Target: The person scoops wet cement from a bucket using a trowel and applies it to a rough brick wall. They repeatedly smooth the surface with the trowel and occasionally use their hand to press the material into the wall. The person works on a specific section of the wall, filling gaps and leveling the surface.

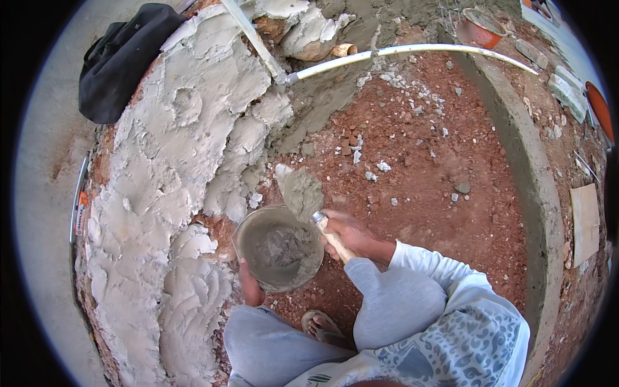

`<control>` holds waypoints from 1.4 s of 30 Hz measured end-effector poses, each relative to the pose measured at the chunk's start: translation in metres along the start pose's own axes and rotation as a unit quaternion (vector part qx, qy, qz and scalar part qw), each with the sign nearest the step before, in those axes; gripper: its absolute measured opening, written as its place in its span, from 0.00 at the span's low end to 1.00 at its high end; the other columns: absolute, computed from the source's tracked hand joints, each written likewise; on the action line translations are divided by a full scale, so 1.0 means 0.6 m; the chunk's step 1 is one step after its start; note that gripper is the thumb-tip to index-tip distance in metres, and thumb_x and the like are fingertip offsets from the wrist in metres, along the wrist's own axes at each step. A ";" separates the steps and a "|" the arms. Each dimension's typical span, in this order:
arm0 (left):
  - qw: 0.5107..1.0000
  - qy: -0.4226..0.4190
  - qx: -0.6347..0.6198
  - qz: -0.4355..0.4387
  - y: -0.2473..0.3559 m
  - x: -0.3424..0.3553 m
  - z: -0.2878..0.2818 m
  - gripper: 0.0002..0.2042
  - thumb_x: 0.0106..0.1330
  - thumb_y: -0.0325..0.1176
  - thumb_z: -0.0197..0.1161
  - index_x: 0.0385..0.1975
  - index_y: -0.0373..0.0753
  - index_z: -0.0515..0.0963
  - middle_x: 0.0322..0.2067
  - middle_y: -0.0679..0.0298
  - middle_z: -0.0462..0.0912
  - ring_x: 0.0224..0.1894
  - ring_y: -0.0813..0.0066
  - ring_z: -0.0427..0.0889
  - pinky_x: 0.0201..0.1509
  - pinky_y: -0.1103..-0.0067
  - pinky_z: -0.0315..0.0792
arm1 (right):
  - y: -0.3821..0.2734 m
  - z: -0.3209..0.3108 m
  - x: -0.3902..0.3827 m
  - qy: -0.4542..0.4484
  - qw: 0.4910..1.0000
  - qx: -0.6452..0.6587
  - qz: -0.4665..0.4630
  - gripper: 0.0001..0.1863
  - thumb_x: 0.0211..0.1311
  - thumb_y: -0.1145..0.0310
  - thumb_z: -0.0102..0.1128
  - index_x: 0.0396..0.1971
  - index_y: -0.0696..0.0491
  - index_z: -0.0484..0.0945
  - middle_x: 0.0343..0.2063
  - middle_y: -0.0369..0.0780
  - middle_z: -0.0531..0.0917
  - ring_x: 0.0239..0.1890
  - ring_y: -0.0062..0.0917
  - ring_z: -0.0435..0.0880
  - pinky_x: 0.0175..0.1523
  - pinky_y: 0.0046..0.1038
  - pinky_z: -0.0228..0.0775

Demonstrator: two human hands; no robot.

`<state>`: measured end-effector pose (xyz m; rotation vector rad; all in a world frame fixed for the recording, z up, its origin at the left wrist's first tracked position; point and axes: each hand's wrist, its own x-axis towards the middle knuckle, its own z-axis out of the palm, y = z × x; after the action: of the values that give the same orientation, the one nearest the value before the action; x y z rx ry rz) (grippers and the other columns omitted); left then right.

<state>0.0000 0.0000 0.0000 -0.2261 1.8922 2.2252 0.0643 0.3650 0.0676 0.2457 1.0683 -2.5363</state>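
Note:
My right hand [350, 237] grips the wooden handle of a trowel [300, 193], whose blade carries grey mortar above the upper right of a round bucket [284, 255]. The bucket has grey wet mix inside. My left hand [250, 282] holds the bucket at its lower left side; its fingers are partly hidden. My bent legs and a sandalled foot [320, 327] are below, on reddish rubbly soil [419, 193].
Rough pale mortar [135, 213] covers the left side. A white pipe [425, 48] crosses above. A black cloth [122, 64] lies upper left, an orange tub [483, 31] upper right. A concrete edge [538, 213] runs down the right, beside a flat board [583, 226].

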 end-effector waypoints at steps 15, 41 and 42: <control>0.982 -0.062 0.117 -0.132 0.021 -0.003 -0.089 0.32 0.80 0.52 0.43 0.73 0.33 0.57 0.71 0.52 0.64 0.72 0.56 0.65 0.75 0.61 0.60 | -0.179 -0.090 0.008 0.307 0.766 0.216 -0.522 0.27 0.72 0.67 0.54 0.66 0.53 0.56 0.32 0.38 0.76 0.27 0.22 0.78 0.30 0.28 0.77; 0.943 -0.035 0.332 -0.005 0.062 -0.031 0.058 0.28 0.80 0.45 0.46 0.71 0.32 0.61 0.65 0.52 0.72 0.65 0.61 0.70 0.70 0.69 0.62 | 0.100 -0.087 0.044 0.013 0.816 -0.515 -0.262 0.26 0.68 0.60 0.58 0.60 0.59 0.74 0.39 0.52 0.86 0.37 0.51 0.87 0.47 0.47 0.79; 0.951 -0.065 0.302 0.008 0.071 -0.027 0.089 0.28 0.80 0.44 0.47 0.72 0.32 0.60 0.65 0.51 0.71 0.66 0.61 0.70 0.71 0.70 0.61 | 0.079 -0.087 0.040 -0.010 0.781 -0.595 -0.188 0.23 0.64 0.61 0.60 0.54 0.59 0.76 0.38 0.53 0.86 0.38 0.51 0.87 0.46 0.48 0.79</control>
<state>0.0060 0.0454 0.0534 0.0381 2.3809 1.5149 0.0627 0.3656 -0.0071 -0.3818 2.6077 -1.5827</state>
